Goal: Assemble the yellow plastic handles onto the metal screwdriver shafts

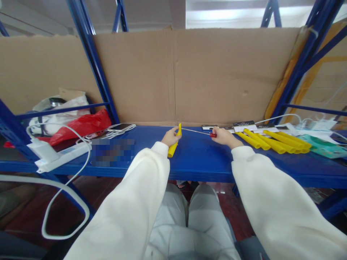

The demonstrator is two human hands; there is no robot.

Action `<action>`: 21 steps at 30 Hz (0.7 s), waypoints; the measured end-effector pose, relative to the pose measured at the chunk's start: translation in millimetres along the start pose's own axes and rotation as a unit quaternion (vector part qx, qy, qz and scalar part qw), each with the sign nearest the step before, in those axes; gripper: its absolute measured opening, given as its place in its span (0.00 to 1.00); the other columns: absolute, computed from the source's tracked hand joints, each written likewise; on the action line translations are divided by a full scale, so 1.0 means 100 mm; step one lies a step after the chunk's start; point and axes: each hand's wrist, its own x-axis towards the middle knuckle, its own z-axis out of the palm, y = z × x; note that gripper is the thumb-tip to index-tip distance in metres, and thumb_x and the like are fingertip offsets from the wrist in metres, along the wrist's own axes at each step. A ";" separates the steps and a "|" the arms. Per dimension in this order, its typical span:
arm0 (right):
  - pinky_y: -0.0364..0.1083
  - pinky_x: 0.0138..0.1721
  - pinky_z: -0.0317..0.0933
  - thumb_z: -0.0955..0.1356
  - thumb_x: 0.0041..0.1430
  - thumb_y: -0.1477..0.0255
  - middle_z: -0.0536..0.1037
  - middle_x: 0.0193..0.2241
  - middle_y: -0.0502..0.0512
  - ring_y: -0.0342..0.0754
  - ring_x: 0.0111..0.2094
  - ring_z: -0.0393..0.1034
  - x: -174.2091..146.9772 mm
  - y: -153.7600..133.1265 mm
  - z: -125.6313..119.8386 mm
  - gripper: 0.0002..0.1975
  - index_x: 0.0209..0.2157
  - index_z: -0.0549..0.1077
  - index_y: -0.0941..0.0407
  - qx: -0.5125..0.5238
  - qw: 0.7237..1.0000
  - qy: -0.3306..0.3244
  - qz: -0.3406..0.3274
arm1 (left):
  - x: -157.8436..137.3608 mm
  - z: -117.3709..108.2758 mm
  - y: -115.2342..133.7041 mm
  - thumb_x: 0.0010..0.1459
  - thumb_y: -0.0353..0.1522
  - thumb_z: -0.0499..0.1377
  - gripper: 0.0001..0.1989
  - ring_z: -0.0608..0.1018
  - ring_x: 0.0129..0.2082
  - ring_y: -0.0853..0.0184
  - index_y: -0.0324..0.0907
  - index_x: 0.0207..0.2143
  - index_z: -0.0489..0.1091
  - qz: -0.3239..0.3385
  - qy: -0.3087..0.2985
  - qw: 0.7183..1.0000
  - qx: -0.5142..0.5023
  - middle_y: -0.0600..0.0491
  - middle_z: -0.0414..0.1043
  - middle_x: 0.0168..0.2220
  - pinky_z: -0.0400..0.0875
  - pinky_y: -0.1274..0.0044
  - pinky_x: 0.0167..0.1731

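My left hand (170, 137) is closed around a yellow tube (173, 148), which stands at a slant above the blue shelf, its wider end toward me. My right hand (223, 137) grips the red handle of a long, thin screwdriver (197, 131). The metal shaft points left, and its tip comes right beside the upper part of the tube; whether they touch I cannot tell. To the right of my right hand lie several more yellow tubes (276, 141) side by side.
Black-and-white cards (245, 126) lie along the back by the cardboard wall (217, 76). A green packet (322, 146) sits far right. On the left are a phone (121, 127), a white power strip (65, 157), a red bag (81, 126) and a loose white cable (67, 187).
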 end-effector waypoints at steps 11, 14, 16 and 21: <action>0.46 0.37 0.61 0.67 0.54 0.71 0.83 0.34 0.56 0.53 0.37 0.75 0.02 -0.01 -0.02 0.05 0.34 0.75 0.53 -0.009 1.000 -0.025 -0.016 | 0.02 -0.01 0.00 0.61 0.25 0.60 0.30 0.78 0.23 0.73 0.40 0.65 0.65 0.006 0.003 0.999 0.043 0.47 0.78 0.47 0.76 0.80 0.27; 0.45 0.35 0.60 0.69 0.53 0.70 0.82 0.32 0.55 0.52 0.34 0.75 0.01 -0.01 -0.03 0.04 0.33 0.74 0.53 -0.011 1.000 -0.016 -0.013 | 0.02 0.00 -0.01 0.61 0.26 0.60 0.30 0.79 0.24 0.72 0.41 0.65 0.64 0.008 -0.001 0.999 0.044 0.46 0.79 0.47 0.76 0.80 0.26; 0.45 0.34 0.60 0.69 0.54 0.68 0.82 0.32 0.56 0.52 0.34 0.75 -0.01 -0.03 -0.04 0.06 0.34 0.74 0.53 -0.022 1.000 -0.010 0.006 | 0.02 0.00 -0.01 0.61 0.26 0.60 0.30 0.78 0.24 0.72 0.40 0.66 0.64 0.008 -0.002 0.999 0.045 0.46 0.78 0.48 0.76 0.80 0.26; 0.46 0.33 0.61 0.70 0.56 0.57 0.82 0.31 0.59 0.55 0.36 0.76 -0.03 -0.04 -0.09 0.14 0.35 0.77 0.53 -0.054 0.998 -0.010 0.038 | 0.02 0.00 -0.01 0.62 0.26 0.60 0.29 0.77 0.22 0.74 0.39 0.66 0.64 0.009 -0.006 0.999 0.042 0.46 0.78 0.48 0.75 0.81 0.25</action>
